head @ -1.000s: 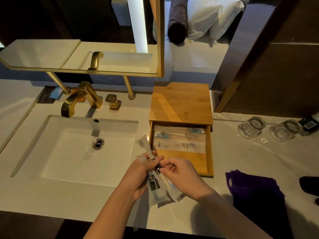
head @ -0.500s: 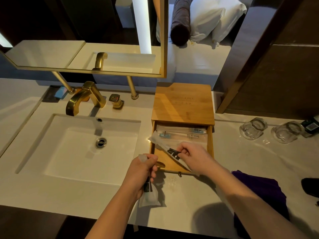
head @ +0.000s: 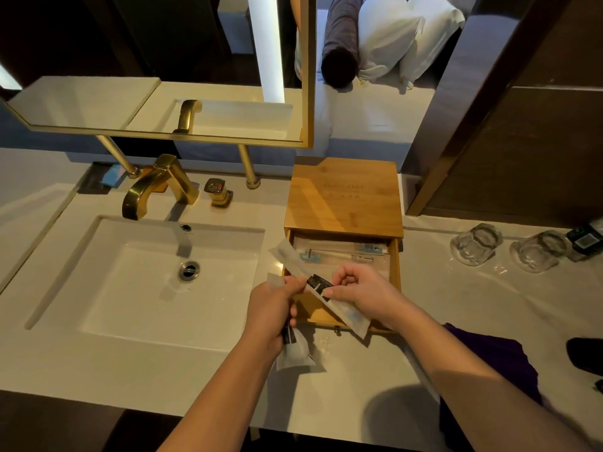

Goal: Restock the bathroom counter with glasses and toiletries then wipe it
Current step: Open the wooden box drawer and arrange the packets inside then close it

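Pale marble worktop (head: pixel 456 305) runs from the white sink (head: pixel 156 282) at 9 o'clock to two upturned glasses (head: pixel 476 244) at 3 o'clock, with a bamboo box (head: pixel 342 194) at centre, its drawer (head: pixel 396 272) pulled open. Compared with half a second ago, the left hand (head: pixel 274 308) sits higher and closer to the right hand (head: pixel 362 293), so that both now meet over the drawer's front half instead of the left one hanging apart over the worktop edge. The long toiletry packet (head: pixel 293 261) is a slim translucent sleeve with a black printed label at its middle; it lies slanted from 10 o'clock to 4 o'clock across the drawer. The right hand pinches it at the label and lower part, fingers curled closed around it, and the left hand's fingertips touch it just beside the label. The left hand is also closed around a second frosted sachet (head: pixel 295 353), which hangs below its fist at 6 o'clock. Wrapped toothbrushes (head: pixel 339 252) lie in the drawer's rear. A purple cloth (head: pixel 489 360) lies at 4 o'clock.
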